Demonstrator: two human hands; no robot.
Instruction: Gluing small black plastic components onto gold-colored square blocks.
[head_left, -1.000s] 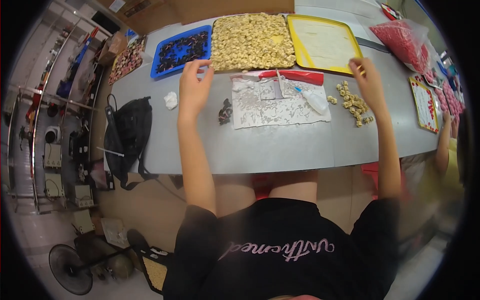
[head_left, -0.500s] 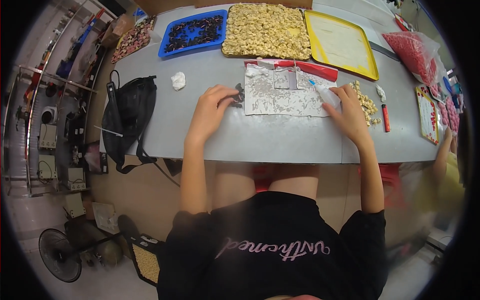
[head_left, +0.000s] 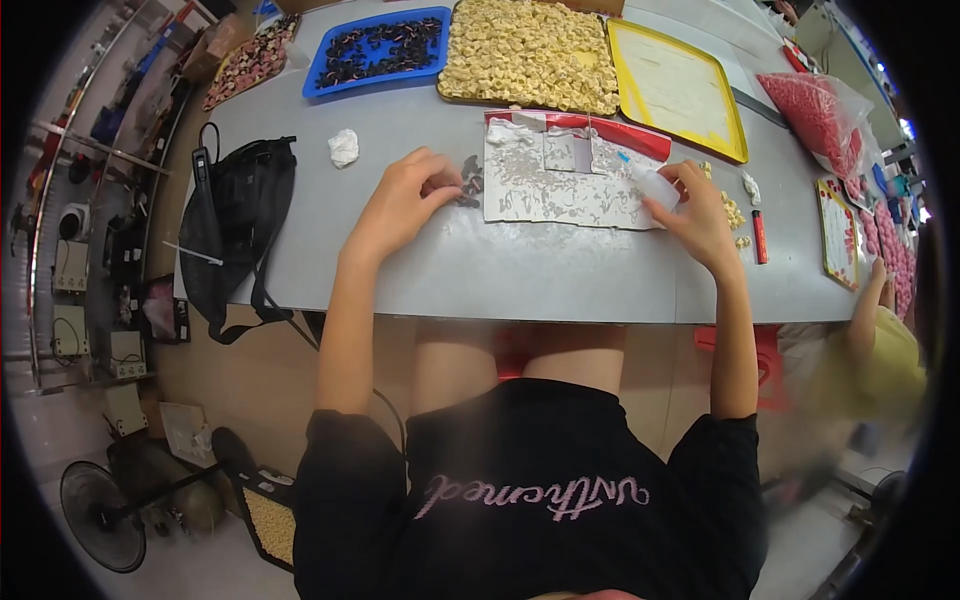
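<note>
Centrally, both hands (apart), sheet edges.

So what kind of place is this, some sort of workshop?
Probably a small hand-assembly workshop: trays of small parts, a blue tray and a tan-filled tray, line the grey worktable, with shelving alongside.

Small dark pieces are lying clustered on the grey worktop, just beside a flat speckled sheet, while a small white bottle is resting tilted over the sheet's right edge.
</note>
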